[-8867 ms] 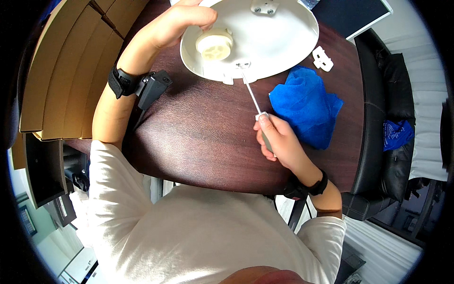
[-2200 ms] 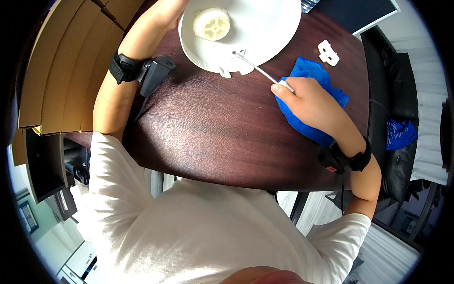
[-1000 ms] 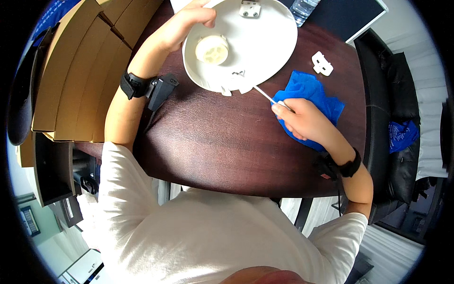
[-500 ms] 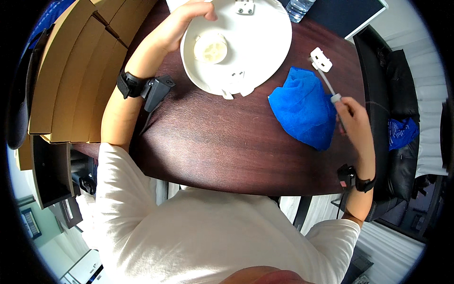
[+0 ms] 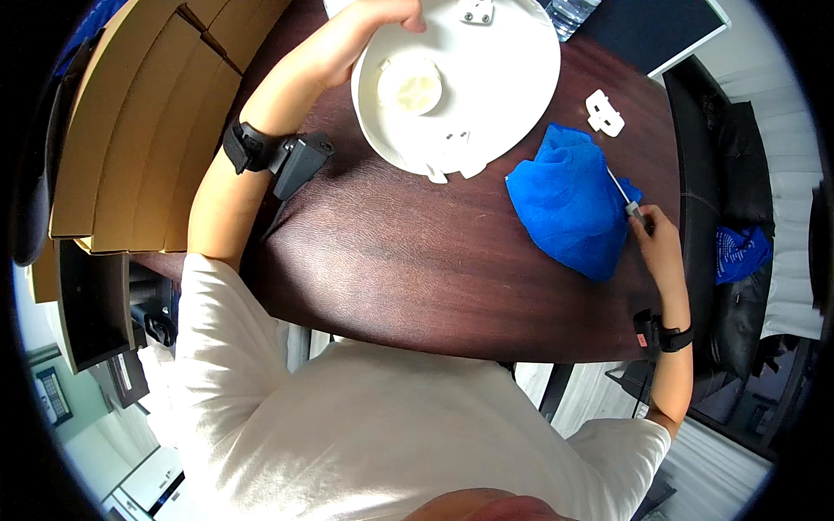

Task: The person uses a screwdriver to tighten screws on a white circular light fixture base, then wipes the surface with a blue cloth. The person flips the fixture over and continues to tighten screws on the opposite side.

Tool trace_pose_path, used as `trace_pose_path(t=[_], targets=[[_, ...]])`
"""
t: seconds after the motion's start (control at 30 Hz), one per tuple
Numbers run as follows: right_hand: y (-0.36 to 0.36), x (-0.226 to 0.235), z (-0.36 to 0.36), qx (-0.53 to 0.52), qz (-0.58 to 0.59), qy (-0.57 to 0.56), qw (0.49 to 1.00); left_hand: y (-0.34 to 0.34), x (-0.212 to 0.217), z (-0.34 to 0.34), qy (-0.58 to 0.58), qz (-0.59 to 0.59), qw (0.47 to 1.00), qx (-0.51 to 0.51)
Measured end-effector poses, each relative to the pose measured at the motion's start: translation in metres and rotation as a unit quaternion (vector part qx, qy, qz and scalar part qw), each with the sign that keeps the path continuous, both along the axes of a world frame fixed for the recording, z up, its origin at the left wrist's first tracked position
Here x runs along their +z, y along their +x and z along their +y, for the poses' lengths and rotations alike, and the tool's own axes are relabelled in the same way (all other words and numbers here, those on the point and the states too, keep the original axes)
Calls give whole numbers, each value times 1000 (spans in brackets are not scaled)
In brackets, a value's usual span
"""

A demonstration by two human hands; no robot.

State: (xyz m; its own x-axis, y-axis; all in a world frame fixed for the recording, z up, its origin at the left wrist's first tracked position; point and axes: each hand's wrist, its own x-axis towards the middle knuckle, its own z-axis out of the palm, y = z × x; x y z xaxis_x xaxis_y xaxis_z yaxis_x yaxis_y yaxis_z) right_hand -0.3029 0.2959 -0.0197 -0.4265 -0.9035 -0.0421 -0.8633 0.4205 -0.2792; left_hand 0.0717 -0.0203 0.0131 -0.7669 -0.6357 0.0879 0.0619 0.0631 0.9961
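My left hand is closed over the upper left rim of a white round housing, a shallow dish shape like a lamp base. Inside it are a raised round socket and a small white block with two screws. My right hand grips a screwdriver by its grey handle. The thin shaft points up and left, over the right edge of a crumpled blue cloth. Beyond the cloth lies a small white plastic piece with slots, apart from the screwdriver.
Cardboard boxes line the left side of the dark wooden table. A clear plastic bottle and a dark panel with a pale edge are at the far right. A black sofa stands beyond the table's right edge.
My right hand has drawn the screwdriver back toward me, its tip leaving the small white piece for the blue cloth. The view has shifted slightly; my left hand stays on the housing's rim.
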Motion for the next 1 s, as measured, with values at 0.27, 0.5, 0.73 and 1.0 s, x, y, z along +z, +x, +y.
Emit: trace_pose_path(t=[0.27, 0.5, 0.73, 1.0], targets=[[77, 25, -32, 155, 91, -148, 973, 2, -11, -5, -197, 29, 980, 9], [118, -10, -66, 218, 133, -69, 964, -1, -1, 1, -9, -7, 1000, -2], [109, 14, -72, 222, 9, -143, 965, -5, -3, 7, -21, 11, 999, 40], [188, 1, -104, 343, 153, -125, 918, -5, -10, 5, -30, 5, 999, 35]])
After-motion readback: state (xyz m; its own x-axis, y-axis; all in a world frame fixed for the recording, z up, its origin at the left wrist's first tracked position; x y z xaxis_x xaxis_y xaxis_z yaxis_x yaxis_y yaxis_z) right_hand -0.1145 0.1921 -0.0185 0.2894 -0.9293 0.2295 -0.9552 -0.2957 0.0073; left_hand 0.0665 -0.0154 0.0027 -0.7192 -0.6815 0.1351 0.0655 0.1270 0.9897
